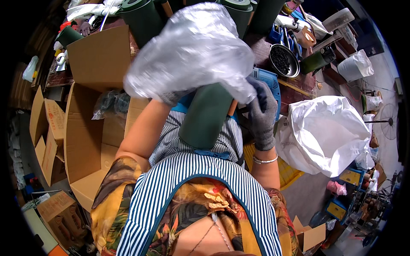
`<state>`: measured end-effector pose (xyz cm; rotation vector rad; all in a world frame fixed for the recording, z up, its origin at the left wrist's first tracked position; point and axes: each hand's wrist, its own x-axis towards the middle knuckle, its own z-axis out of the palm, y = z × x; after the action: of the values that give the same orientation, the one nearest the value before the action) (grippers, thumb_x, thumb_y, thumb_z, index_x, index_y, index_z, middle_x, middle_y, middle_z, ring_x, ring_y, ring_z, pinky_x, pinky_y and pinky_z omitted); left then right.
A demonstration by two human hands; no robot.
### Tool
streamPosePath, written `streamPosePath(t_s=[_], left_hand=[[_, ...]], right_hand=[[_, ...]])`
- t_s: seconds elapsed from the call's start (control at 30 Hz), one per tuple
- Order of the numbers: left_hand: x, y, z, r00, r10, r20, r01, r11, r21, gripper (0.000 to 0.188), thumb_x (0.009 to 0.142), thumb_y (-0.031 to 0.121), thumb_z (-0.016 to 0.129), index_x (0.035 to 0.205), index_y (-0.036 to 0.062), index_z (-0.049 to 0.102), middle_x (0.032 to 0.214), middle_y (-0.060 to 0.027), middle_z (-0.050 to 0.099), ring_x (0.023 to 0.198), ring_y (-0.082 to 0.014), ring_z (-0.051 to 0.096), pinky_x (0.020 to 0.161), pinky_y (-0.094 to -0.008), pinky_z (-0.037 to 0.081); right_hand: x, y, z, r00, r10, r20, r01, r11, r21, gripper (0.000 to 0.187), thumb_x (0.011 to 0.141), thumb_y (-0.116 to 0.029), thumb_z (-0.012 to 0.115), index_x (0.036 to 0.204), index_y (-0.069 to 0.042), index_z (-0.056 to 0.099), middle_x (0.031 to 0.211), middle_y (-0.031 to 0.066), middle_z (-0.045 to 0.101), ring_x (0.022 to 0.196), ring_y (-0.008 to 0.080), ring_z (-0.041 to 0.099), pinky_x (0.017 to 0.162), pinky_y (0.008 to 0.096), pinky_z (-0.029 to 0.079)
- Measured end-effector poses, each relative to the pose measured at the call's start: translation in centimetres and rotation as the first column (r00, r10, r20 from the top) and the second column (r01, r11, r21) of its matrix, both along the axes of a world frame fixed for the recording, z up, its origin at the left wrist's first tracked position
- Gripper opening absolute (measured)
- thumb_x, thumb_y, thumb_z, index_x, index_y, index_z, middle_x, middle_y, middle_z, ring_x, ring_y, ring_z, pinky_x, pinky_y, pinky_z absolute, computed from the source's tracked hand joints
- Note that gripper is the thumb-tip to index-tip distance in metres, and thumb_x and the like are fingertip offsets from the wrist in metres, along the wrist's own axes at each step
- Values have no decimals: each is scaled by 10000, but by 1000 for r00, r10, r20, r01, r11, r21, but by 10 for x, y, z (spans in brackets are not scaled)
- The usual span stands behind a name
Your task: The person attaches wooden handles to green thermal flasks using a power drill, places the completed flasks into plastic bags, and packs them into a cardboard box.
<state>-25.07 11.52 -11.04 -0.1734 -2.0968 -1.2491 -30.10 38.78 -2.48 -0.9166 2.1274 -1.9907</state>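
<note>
In view: two hands, both in grey gloves, left hand (172, 98) and right hand (262, 115). Between and beyond them: one clear bag (192, 53), blurred, spread wide across the left fingers. Pinched at its right edge by the right fingers, bent and closed on the thin film. As for the left fingers, mostly hidden behind the bag: cannot tell how far open or whether closed on anything.

Between both sets of fingers, toward the body: one green tube (205, 121), tilted over the lap, upper end under the film. Well beyond the fingers: at least three more green tubes (143, 23).

Just right of the right fingers: one blue tool (270, 83). Farther right: one pan (294, 69) of small black pieces, too many to count. Near the right wrist, off to the right: one open white sack (324, 132).

Left of the left fingers: one open box (83, 136), with clear plastic (112, 104) inside. Farther left: two printed cartons, upper carton (54, 121) with red lettering, lower carton (64, 217) with dark markings.
</note>
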Motion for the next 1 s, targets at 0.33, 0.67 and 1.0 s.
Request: streamPosePath(t_s=[0.33, 0.67, 1.0], left_hand=[[-19, 13, 70, 995, 74, -63, -45, 925, 377, 482, 916, 335, 664, 1306, 60, 593, 1174, -141, 672, 1106, -322, 626, 1003, -404, 480], [-17, 26, -56, 726, 523, 447, -434, 852, -292, 308, 965, 195, 566, 1189, -7, 625, 1139, -240, 667, 1003, -415, 628, 873, -474, 515], [26, 40, -48, 897, 322, 303, -404, 877, 261, 495, 1011, 228, 538, 1430, -16, 439, 1241, -250, 617, 1117, -335, 618, 969, -392, 475]], right_hand=[[-25, 7, -23, 649, -198, -735, 601, 725, 336, 225, 850, -132, 720, 1055, -60, 659, 1018, 131, 650, 940, 339, 624, 827, 430, 518], [-22, -11, -114, 820, -377, -430, 548, 736, 399, 262, 944, -141, 588, 1182, -33, 574, 1102, 193, 652, 957, 386, 666, 815, 436, 541], [-18, -15, -92, 892, -223, 393, 308, 936, -170, 233, 948, -14, 536, 1179, 9, 550, 1071, 99, 640, 910, 173, 617, 855, 312, 505]])
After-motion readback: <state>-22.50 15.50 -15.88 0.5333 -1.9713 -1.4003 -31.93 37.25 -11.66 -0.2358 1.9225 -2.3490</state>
